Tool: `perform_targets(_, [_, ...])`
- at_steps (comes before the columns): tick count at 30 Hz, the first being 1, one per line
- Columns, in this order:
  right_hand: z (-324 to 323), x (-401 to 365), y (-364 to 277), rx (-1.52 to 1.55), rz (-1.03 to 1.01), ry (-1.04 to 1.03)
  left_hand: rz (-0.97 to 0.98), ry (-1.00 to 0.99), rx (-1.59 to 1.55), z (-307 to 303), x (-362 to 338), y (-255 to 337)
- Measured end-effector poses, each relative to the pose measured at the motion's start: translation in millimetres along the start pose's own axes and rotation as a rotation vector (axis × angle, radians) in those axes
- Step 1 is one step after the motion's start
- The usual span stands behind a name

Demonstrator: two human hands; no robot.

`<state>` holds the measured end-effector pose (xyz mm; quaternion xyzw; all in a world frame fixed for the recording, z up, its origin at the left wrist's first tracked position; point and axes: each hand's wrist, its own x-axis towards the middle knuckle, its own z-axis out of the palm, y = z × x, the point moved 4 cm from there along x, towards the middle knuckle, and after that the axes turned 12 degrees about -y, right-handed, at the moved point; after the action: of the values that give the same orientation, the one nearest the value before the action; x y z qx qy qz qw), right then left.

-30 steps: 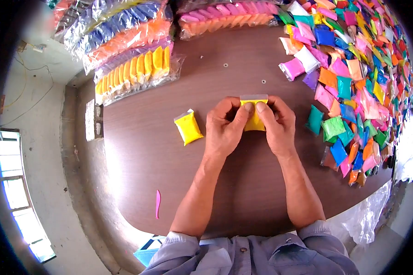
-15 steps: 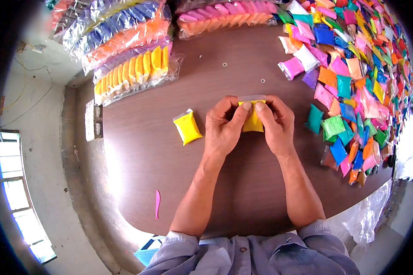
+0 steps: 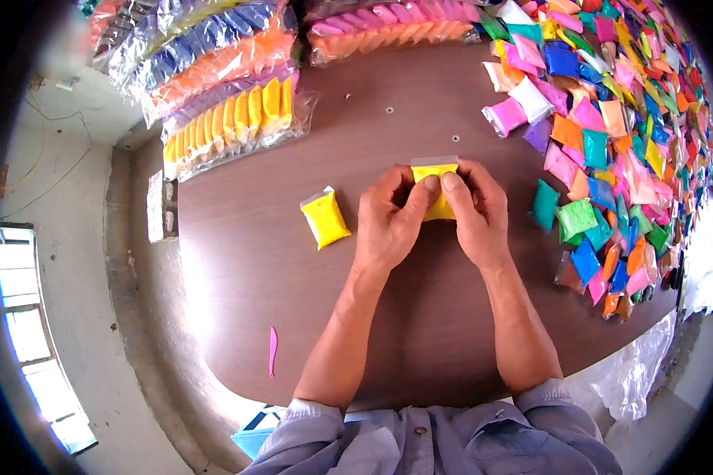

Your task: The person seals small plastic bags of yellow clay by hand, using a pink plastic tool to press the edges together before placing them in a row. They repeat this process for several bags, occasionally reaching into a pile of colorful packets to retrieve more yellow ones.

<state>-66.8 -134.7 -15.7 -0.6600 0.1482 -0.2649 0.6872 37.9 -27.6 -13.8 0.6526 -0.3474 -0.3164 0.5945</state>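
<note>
Between my two hands, above the middle of the table, is a small yellow packet (image 3: 437, 207) with a clear strip along its top edge. My left hand (image 3: 392, 218) grips its left side, thumb on the front and fingers curled behind. On the right side my right hand (image 3: 478, 212) pinches it the same way, the two thumbs close together. The fingertips behind the packet are hidden. A second yellow packet (image 3: 325, 218) lies flat on the table, left of my left hand and apart from it.
A large pile of mixed coloured packets (image 3: 602, 158) covers the table's right side. Clear bags of yellow packets (image 3: 238, 119) and pink and orange packets (image 3: 392, 32) line the back. A pink plastic knife-like tool (image 3: 273, 351) lies near the front left edge of the brown table (image 3: 253, 277).
The held packet sits slightly higher between my thumbs, and its lower edge has risen. Both hands keep their grip. The other yellow packet has stayed on the table.
</note>
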Motion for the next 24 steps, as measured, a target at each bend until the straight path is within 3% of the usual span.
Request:
perform_targets(2, [3, 2, -1, 0.011, 0.001, -0.015, 0.047, 0.067, -0.023, -2, 0, 3])
perform_targets(12, [-7, 0, 7, 0.038, -0.043, 0.067, -0.074, 0.002, -0.172, 6, -1, 8])
perform_targets(15, [-5, 1, 7, 0.055, -0.037, 0.034, -0.059, -0.059, -0.09, 3, 0, 5])
perform_targets(20, [-1, 0, -3, 0.015, 0.041, -0.019, 0.031, 0.028, 0.054, -3, -1, 10])
perform_targets(24, [-5, -1, 1, 0.053, 0.069, 0.036, -0.013, -0.035, 0.019, 3, 0, 13])
